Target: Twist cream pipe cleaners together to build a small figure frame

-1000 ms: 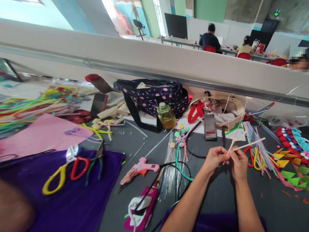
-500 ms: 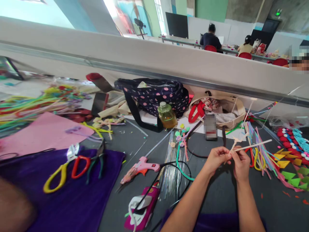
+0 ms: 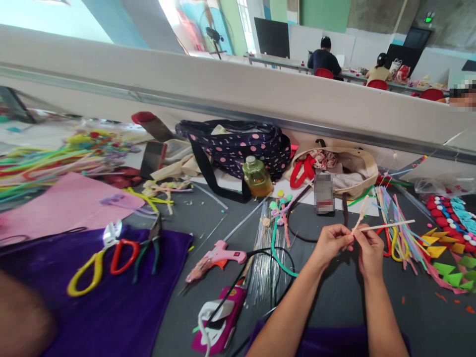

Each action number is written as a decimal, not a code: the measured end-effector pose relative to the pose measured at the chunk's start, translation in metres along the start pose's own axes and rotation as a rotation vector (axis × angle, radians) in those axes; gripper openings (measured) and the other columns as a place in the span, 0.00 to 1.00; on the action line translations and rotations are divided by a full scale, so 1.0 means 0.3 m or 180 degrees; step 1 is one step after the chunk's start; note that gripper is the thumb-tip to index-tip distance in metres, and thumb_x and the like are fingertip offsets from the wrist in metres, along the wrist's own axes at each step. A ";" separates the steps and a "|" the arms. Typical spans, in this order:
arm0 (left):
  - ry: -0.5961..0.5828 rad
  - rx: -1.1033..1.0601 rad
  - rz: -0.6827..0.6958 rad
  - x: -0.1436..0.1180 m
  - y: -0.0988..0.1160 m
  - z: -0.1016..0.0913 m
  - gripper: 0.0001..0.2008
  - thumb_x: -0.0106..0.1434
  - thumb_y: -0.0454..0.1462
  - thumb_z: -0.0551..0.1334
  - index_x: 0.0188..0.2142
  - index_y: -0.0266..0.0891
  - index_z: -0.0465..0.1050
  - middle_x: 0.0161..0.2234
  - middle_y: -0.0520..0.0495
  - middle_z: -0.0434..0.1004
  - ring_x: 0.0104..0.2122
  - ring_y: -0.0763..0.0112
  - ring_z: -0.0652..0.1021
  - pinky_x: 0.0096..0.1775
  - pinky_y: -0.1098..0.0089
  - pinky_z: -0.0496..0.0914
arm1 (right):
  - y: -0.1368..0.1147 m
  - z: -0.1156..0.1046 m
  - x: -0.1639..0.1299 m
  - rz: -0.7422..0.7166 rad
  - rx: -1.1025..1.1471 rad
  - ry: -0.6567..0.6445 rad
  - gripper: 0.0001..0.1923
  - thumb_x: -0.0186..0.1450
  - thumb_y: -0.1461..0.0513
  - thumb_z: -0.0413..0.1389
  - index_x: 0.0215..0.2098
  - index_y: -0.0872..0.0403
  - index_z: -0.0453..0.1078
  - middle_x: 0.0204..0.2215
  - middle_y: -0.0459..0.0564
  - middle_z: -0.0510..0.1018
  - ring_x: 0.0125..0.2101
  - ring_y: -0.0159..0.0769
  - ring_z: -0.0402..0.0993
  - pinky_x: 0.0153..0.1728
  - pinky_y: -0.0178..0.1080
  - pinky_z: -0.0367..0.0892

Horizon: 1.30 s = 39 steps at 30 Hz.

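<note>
My left hand (image 3: 329, 242) and my right hand (image 3: 369, 252) meet above the grey table (image 3: 208, 218), fingertips pinched together on a cream pipe cleaner (image 3: 386, 226). One end of it sticks out to the right as a straight rod; a shorter twisted end (image 3: 360, 214) points up and away. A bundle of coloured pipe cleaners (image 3: 399, 233) lies just right of my right hand. A black phone (image 3: 324, 193) stands just beyond my hands.
A pink glue gun (image 3: 217, 258) with black cord and clear glue sticks (image 3: 264, 258) lie left of my arms. Scissors and pliers (image 3: 119, 255) rest on purple cloth (image 3: 92, 307). An oil bottle (image 3: 256, 178), a dotted bag (image 3: 238, 146), a canvas bag (image 3: 349, 168) and felt pieces (image 3: 451, 248) line the far side.
The straight end of the pipe cleaner has swung slightly, and the twisted end has turned between my fingers. My hands stay in the same place.
</note>
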State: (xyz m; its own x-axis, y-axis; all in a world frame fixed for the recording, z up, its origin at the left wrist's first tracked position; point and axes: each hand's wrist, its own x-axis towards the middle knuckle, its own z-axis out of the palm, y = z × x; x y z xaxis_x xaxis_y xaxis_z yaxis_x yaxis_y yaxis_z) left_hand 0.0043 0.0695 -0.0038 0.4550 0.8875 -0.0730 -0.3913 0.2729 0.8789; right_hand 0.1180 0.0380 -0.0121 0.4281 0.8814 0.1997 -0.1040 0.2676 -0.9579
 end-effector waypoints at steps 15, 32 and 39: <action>-0.0036 -0.0222 -0.0261 0.004 -0.009 0.010 0.20 0.41 0.42 0.74 0.29 0.33 0.70 0.22 0.53 0.72 0.19 0.77 0.73 0.21 0.78 0.61 | -0.006 -0.002 0.002 -0.0366 -0.0351 0.0131 0.07 0.58 0.61 0.59 0.25 0.55 0.69 0.26 0.44 0.69 0.28 0.31 0.66 0.30 0.35 0.62; -0.0259 -0.0392 -0.0414 -0.007 0.001 0.003 0.18 0.45 0.45 0.71 0.24 0.32 0.70 0.20 0.48 0.74 0.17 0.74 0.73 0.23 0.75 0.63 | -0.017 0.009 -0.011 0.0484 0.0410 -0.0126 0.07 0.55 0.59 0.61 0.26 0.55 0.69 0.24 0.43 0.67 0.20 0.27 0.63 0.17 0.31 0.60; -0.0372 -0.0442 -0.0513 -0.004 -0.008 0.004 0.18 0.47 0.44 0.71 0.25 0.31 0.70 0.21 0.48 0.74 0.18 0.75 0.73 0.23 0.76 0.63 | -0.024 0.010 -0.011 0.0127 0.0212 -0.0029 0.07 0.56 0.61 0.60 0.24 0.54 0.68 0.24 0.42 0.67 0.22 0.28 0.64 0.22 0.32 0.61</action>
State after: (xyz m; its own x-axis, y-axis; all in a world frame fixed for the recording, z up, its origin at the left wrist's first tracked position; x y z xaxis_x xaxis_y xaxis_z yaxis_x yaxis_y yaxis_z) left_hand 0.0057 0.0674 -0.0053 0.6066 0.7817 -0.1449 -0.4088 0.4631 0.7864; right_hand 0.1147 0.0345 -0.0052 0.4142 0.8953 0.1639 -0.1803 0.2572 -0.9494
